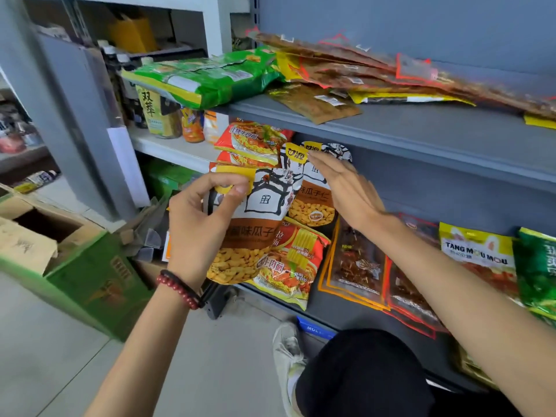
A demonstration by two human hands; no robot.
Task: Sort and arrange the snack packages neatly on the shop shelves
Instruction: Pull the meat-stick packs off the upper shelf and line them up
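The left hand (198, 218) pinches the yellow top corner of a glossy white-and-brown plastic seed pouch (264, 212), held before the left end of the grey lower shelf (334, 310). The right hand (346, 191), with straight fingers, touches a second similar pouch (313, 203) just behind. Both pouches seem light, soft and slippery, so I think the stiff sealed top is the best hold. Farther away, crinkly green packets (210, 82) lie on the upper shelf (391, 127).

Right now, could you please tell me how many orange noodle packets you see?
3. Stacked under the grey shelf: top packet, second packet beneath. The third packet lies lower, beside the seed bag in the left hand. Others may be hidden.
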